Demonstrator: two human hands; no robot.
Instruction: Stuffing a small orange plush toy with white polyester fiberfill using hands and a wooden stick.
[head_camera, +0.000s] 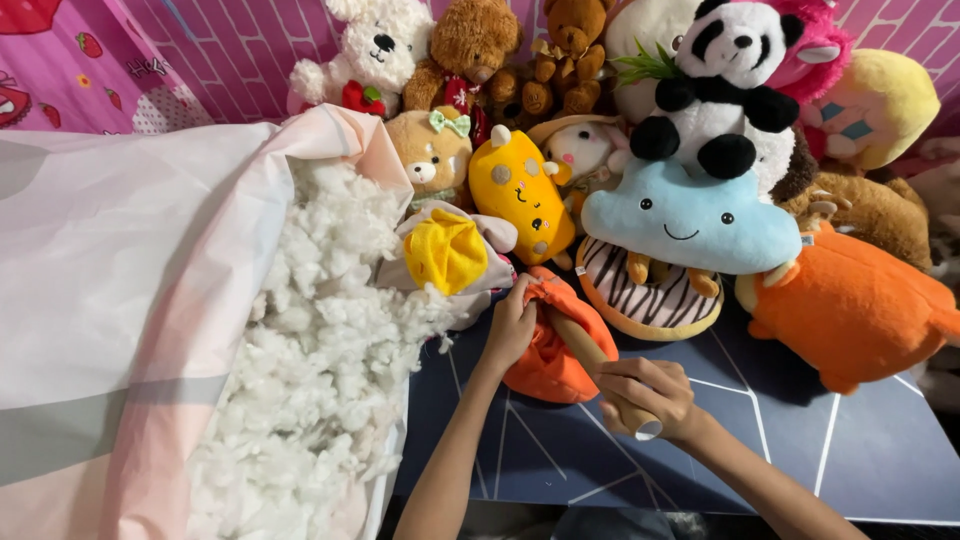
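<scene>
My left hand grips the edge of an orange plush toy that lies on a dark blue mat. A brown wooden stick runs from the toy's opening down to my right hand, which is closed around its lower part. The stick's upper end is pushed inside the orange fabric and hidden. Just left of my left hand lies loose white stuffing.
A big pink and white cloth bag holds the stuffing at left. Behind stand several plush toys: a blue cloud, a panda, a yellow toy, a striped donut cushion, an orange plush, teddy bears.
</scene>
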